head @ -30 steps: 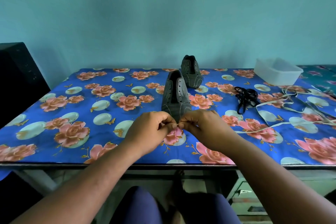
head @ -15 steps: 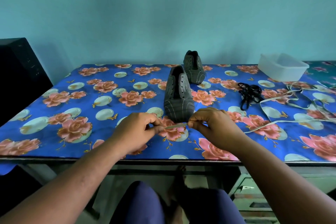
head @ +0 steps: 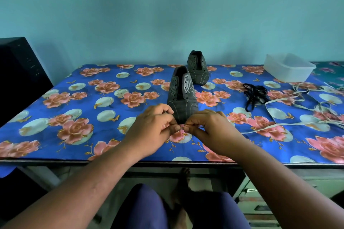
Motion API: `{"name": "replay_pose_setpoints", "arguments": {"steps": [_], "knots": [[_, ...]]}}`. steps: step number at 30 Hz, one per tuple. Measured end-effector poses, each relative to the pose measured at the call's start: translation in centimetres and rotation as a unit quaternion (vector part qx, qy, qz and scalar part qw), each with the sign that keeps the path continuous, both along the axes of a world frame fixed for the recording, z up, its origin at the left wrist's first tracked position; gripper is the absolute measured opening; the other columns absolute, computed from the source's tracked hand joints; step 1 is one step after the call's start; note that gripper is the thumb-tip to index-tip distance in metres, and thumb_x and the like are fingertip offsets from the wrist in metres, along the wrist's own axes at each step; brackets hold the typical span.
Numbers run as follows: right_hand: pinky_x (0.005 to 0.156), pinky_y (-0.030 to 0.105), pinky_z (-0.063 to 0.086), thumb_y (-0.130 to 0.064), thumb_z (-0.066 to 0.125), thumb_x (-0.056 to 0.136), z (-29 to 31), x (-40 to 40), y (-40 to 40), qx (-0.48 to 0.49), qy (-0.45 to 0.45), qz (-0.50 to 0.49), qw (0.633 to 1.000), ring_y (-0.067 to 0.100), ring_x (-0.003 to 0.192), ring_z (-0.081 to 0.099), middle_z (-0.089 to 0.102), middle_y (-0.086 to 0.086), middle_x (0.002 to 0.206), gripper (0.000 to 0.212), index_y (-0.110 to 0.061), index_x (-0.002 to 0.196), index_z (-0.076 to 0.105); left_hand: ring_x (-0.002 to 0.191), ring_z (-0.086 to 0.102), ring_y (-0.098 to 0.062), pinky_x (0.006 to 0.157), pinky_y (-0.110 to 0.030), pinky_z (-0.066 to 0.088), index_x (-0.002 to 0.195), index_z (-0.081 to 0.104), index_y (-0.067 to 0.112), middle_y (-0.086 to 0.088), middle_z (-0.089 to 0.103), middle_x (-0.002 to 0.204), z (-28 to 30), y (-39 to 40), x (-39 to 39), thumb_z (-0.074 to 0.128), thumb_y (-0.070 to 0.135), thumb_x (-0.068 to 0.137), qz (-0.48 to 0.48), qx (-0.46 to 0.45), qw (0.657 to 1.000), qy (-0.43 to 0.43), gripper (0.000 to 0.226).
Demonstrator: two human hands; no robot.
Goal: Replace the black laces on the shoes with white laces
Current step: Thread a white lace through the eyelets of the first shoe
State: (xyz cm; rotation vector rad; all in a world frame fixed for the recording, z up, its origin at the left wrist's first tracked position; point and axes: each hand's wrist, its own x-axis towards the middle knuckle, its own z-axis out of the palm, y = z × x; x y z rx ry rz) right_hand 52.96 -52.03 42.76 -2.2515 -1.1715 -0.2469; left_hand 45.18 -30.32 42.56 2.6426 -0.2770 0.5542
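Two dark grey shoes without laces stand on the flowered table: the near shoe (head: 182,96) points its toe at me and the far shoe (head: 197,68) sits behind it. My left hand (head: 154,130) and my right hand (head: 210,128) meet just in front of the near shoe's toe, both pinching the tip of a white lace (head: 275,126), which trails from my right hand across the table to the right. The removed black laces (head: 254,95) lie bundled to the right of the shoes.
A clear plastic container (head: 287,69) stands at the back right. More white lace (head: 305,98) lies looped near it. A black box (head: 20,69) stands left of the table. The table's front edge (head: 74,161) is just below my wrists; my knees are underneath.
Half a second ago my hands were slightly apart with a short stretch of lace between them; they have now come together again, fingertips almost touching.
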Motion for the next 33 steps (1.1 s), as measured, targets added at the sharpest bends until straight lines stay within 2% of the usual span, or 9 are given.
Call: {"name": "replay_pose_setpoints", "arguments": {"steps": [3, 6, 8, 14, 20, 24, 27, 30, 33], "knots": [[0.089, 0.045, 0.041, -0.048, 0.061, 0.098, 0.1, -0.1, -0.1, -0.033, -0.005, -0.006, 0.999, 0.008, 0.091, 0.055, 0.065, -0.015, 0.088, 0.017, -0.035, 0.091, 0.068, 0.108, 0.053, -0.013, 0.088, -0.047, 0.05, 0.093, 0.073, 0.023, 0.012, 0.053, 0.122, 0.0, 0.2, -0.1, 0.047, 0.068, 0.089, -0.02, 0.032, 0.999, 0.002, 0.052], [0.089, 0.044, 0.041, -0.043, 0.063, 0.099, 0.3, -0.2, 0.0, -0.029, -0.003, -0.006, 1.0, 0.007, 0.091, 0.056, 0.064, -0.015, 0.088, 0.013, -0.034, 0.092, 0.069, 0.119, 0.05, -0.011, 0.099, -0.046, 0.045, 0.1, 0.074, 0.029, 0.014, 0.053, 0.127, 0.2, 0.0, -0.2, 0.057, 0.07, 0.085, -0.034, -0.009, 0.999, 0.04, 0.047], [0.09, 0.042, 0.04, -0.043, 0.063, 0.099, 0.3, -0.4, 0.4, -0.031, -0.008, -0.004, 0.999, 0.007, 0.092, 0.056, 0.064, -0.014, 0.089, 0.012, -0.034, 0.093, 0.07, 0.123, 0.049, -0.009, 0.103, -0.046, 0.043, 0.103, 0.074, 0.033, 0.017, 0.054, 0.13, 0.2, 0.0, -0.1, 0.051, 0.074, 0.082, -0.037, -0.04, 0.997, 0.055, 0.052], [0.086, 0.042, 0.04, -0.052, 0.058, 0.098, 0.1, -0.8, 0.2, -0.05, -0.027, 0.0, 0.998, 0.01, 0.091, 0.055, 0.062, -0.016, 0.087, 0.022, -0.033, 0.093, 0.069, 0.106, 0.056, -0.013, 0.086, -0.048, 0.051, 0.095, 0.076, 0.025, 0.014, 0.059, 0.115, 0.2, 0.7, 0.0, 0.049, 0.066, 0.086, -0.04, 0.035, 0.999, -0.007, 0.049], [0.086, 0.04, 0.037, -0.052, 0.057, 0.099, 0.2, 0.0, -1.6, -0.075, -0.05, -0.021, 0.996, 0.014, 0.093, 0.056, 0.067, -0.016, 0.094, 0.022, -0.035, 0.095, 0.07, 0.103, 0.057, -0.011, 0.082, -0.044, 0.05, 0.087, 0.069, 0.03, 0.015, 0.059, 0.113, -0.7, 3.4, -0.5, 0.054, 0.061, 0.089, -0.024, 0.053, 0.998, -0.036, 0.035], [0.088, 0.04, 0.038, -0.064, 0.044, 0.094, -0.1, 0.8, -2.9, -0.079, -0.024, -0.052, 0.995, 0.015, 0.096, 0.057, 0.066, -0.015, 0.094, 0.039, -0.035, 0.095, 0.071, 0.112, 0.057, -0.014, 0.089, -0.05, 0.05, 0.085, 0.07, 0.031, 0.015, 0.058, 0.117, -1.2, 6.5, -0.6, 0.061, 0.055, 0.085, 0.032, 0.051, 0.998, 0.018, 0.025], [0.086, 0.039, 0.035, -0.055, 0.054, 0.098, -0.4, 0.6, -2.4, -0.078, -0.025, -0.051, 0.995, 0.015, 0.097, 0.058, 0.066, -0.015, 0.094, 0.026, -0.034, 0.095, 0.069, 0.126, 0.055, -0.018, 0.096, -0.049, 0.047, 0.097, 0.074, 0.037, 0.012, 0.059, 0.132, -0.9, 5.7, -0.8, 0.045, 0.08, 0.081, 0.038, 0.074, 0.995, 0.052, 0.055], [0.089, 0.04, 0.037, -0.05, 0.056, 0.1, -0.3, -0.2, -1.1, -0.065, -0.024, -0.04, 0.997, 0.014, 0.095, 0.057, 0.065, -0.015, 0.094, 0.02, -0.035, 0.095, 0.068, 0.139, 0.042, -0.012, 0.108, -0.046, 0.039, 0.134, 0.063, 0.036, 0.012, 0.047, 0.151, -0.1, 2.6, -1.0, 0.029, 0.093, 0.076, 0.019, 0.076, 0.995, 0.054, 0.088], [0.085, 0.039, 0.038, -0.052, 0.053, 0.099, 0.1, -0.8, -0.1, -0.061, -0.033, -0.023, 0.997, 0.012, 0.093, 0.056, 0.063, -0.014, 0.091, 0.022, -0.036, 0.096, 0.068, 0.136, 0.044, -0.011, 0.108, -0.048, 0.042, 0.125, 0.067, 0.037, 0.016, 0.05, 0.147, 0.0, 0.3, -0.3, 0.037, 0.085, 0.083, -0.031, 0.041, 0.997, 0.055, 0.071]]}}
